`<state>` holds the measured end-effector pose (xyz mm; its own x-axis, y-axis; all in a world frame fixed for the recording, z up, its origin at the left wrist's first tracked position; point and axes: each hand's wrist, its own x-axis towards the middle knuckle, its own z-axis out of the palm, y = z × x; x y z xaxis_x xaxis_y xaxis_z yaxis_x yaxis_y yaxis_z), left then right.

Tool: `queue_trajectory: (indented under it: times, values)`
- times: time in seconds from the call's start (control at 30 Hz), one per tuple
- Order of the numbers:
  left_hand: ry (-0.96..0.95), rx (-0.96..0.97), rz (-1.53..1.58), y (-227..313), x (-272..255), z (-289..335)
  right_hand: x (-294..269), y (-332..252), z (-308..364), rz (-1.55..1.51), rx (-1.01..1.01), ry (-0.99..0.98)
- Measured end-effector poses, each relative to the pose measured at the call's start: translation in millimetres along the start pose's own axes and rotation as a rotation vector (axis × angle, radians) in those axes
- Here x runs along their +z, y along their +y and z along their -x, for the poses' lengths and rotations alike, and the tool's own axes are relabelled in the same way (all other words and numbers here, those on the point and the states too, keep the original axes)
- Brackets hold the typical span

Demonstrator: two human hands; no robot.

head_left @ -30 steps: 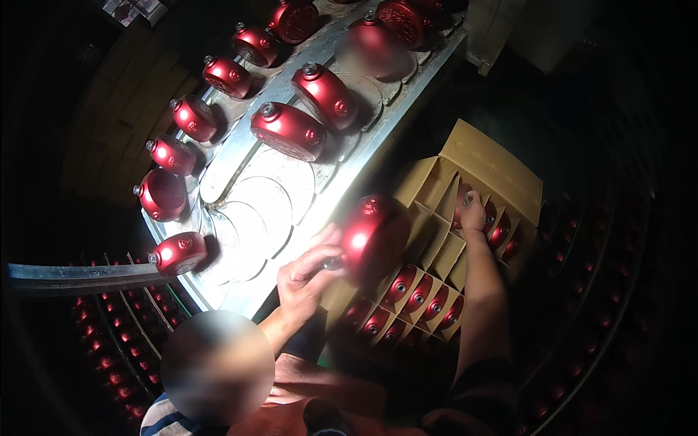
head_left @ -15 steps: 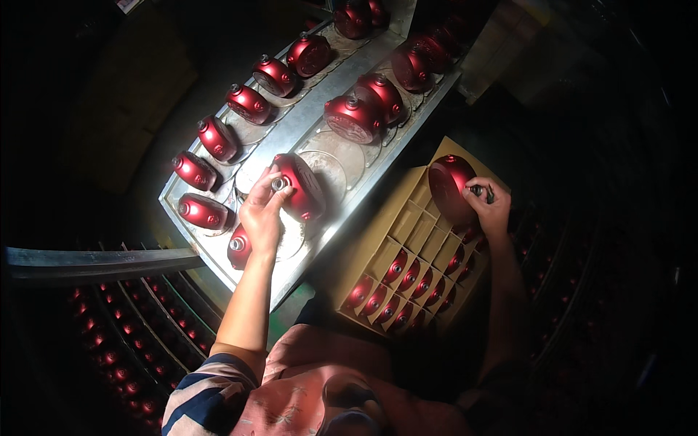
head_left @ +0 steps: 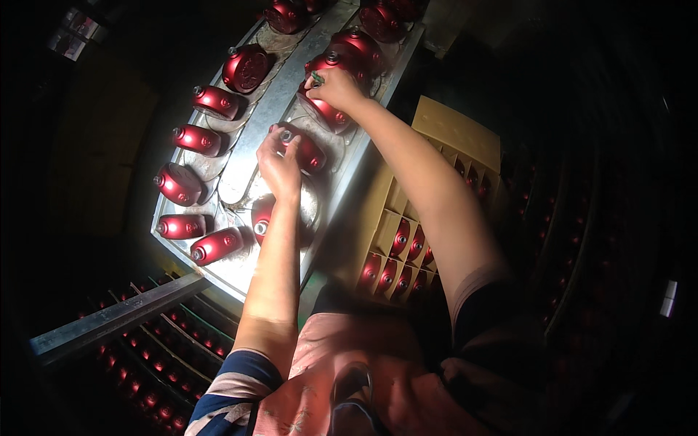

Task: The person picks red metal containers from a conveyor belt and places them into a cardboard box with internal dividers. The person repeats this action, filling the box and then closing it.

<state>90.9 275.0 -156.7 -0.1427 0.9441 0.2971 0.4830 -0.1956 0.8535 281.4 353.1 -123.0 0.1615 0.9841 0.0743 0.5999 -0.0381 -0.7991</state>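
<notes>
My left hand [head_left: 280, 167] is closed around the silver neck of a glossy red bottle [head_left: 311, 155] over the metal-edged conveyor [head_left: 236, 174]. Whether this bottle rests on the belt, I cannot tell. Just beyond it, my right hand [head_left: 336, 89] has its fingers pinched together, with a small dark green piece [head_left: 317, 78] showing between them. Under those fingers is another red bottle [head_left: 327, 114], its neck hidden by the hand. Nearest me on the belt, partly behind my left wrist, a red bottle [head_left: 261, 218] shows an uncapped silver neck.
More red bottles with dark-tipped necks line the conveyor's left side, such as this one [head_left: 198, 139]. To the right, a divided cardboard box [head_left: 458, 116] holds several bottles, partly covered by my right forearm. A metal bar [head_left: 120, 316] crosses above racks of red pieces [head_left: 149, 374] at lower left.
My right hand has moved from above the box to the conveyor, and the bottle it held is no longer in it. My left hand has shifted slightly up with its bottle.
</notes>
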Motion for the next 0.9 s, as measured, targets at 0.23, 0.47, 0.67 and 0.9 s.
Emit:
queue_trajectory:
  times: [0.23,0.47,0.67,0.9]
  values:
    - [-0.012,-0.068,0.014,8.4,9.0,-22.9,-4.9,-5.6,-3.8,-0.129,-0.168,0.070]
    - [-0.060,-0.107,0.157,41.2,47.8,-40.5,-18.5,18.3,-20.6,-0.194,-0.164,0.177]
    - [-0.075,0.365,0.178,63.3,49.3,-10.7,-121.3,150.2,161.6,-0.593,0.178,0.477]
    - [-0.990,-0.019,-0.009,-12.4,111.8,183.3,-110.8,338.3,380.9,-0.348,0.767,0.568]
